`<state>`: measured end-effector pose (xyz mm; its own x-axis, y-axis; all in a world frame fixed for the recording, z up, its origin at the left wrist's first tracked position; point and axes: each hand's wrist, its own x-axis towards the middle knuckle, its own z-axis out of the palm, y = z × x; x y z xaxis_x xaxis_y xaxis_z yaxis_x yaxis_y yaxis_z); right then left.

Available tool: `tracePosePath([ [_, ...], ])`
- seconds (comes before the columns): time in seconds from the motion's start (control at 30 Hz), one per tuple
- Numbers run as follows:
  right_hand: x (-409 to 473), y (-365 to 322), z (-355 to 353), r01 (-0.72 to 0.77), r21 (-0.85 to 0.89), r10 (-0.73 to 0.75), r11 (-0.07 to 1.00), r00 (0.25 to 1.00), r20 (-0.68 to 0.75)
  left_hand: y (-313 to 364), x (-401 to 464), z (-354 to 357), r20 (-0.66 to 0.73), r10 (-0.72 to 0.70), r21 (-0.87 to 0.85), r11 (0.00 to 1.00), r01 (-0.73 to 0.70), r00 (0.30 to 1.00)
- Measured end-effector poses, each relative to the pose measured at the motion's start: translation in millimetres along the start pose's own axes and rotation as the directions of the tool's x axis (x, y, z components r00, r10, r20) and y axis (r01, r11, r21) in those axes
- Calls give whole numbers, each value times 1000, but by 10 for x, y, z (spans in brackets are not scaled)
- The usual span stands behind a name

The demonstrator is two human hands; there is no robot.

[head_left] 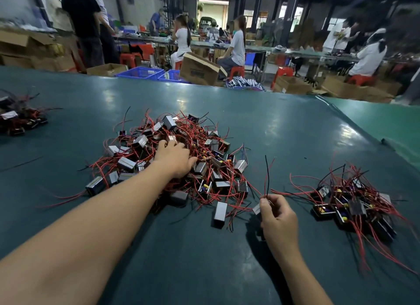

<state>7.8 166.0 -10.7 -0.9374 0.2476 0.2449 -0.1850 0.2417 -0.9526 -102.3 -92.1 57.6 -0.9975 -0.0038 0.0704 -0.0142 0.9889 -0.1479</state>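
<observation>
The small silver module (256, 208) sits low and right of centre in the frame, pinched in the grip of the right hand (278, 216), whose fingers are curled tight around it just above the table (204, 266). A thin black wire (267, 175) stands up out of that pinch, with a red lead beside it. To its left, in the middle of the frame, the left hand (173, 159) lies palm down on the big central heap (213, 166) of the same little boxes tangled in red and black wires. Its fingertips are buried among them, so I cannot tell whether that grip has closed on anything. One loose box (220, 213) lies on the dark green surface between the heap and the right hand. A smaller heap (347, 202) lies at the right edge and another pile (18, 120) at the far left. Beyond the table, across the upper frame, are blue baskets (141, 72), an open cardboard carton (200, 69) and workers seated on red stools (237, 70).
</observation>
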Motion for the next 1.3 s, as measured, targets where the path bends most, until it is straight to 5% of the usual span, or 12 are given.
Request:
tracePosePath([
  [0.13,7,6,-2,-11,2,11,1000,1000,-1,20,-30,115,-108,14,19,1000,-12,994],
  [0.2,-2,11,-11,-21,1,21,1000,1000,13,-53,-50,129,-193,-86,83,991,104,977],
  [0.33,-6,25,-25,-27,4,27,1000,1000,14,-280,-103,200,-62,-265,-25,964,264,962],
  [0.5,-11,26,-29,-19,-14,19,1000,1000,24,-351,-217,140,-224,-132,-14,991,132,966],
  [0.77,-27,31,-34,-10,-21,11,1000,999,33,-493,-393,13,-189,-202,-419,902,107,961],
  [0.83,-26,28,-35,-11,-22,12,1000,999,35,-491,-461,-32,-306,-219,-462,885,57,926],
  [0.93,-30,19,-39,-9,-22,10,1000,999,47,-437,-587,-133,-560,-263,-532,841,-98,786],
  [1.0,-36,3,-45,0,-24,2,1000,999,51,-359,-650,-276,-628,-338,-650,724,-233,701],
  [1.07,-44,-14,-42,6,-25,-5,1000,998,55,-265,-697,-457,-575,-447,-797,497,-344,686],
  [1.17,-51,-27,-29,-5,14,4,1000,999,46,-133,-764,-665,-401,-481,-913,138,-385,780],
  [1.3,-50,-31,-48,-23,105,23,994,1000,-1,59,-903,-727,-124,-214,-940,-288,-184,969],
])
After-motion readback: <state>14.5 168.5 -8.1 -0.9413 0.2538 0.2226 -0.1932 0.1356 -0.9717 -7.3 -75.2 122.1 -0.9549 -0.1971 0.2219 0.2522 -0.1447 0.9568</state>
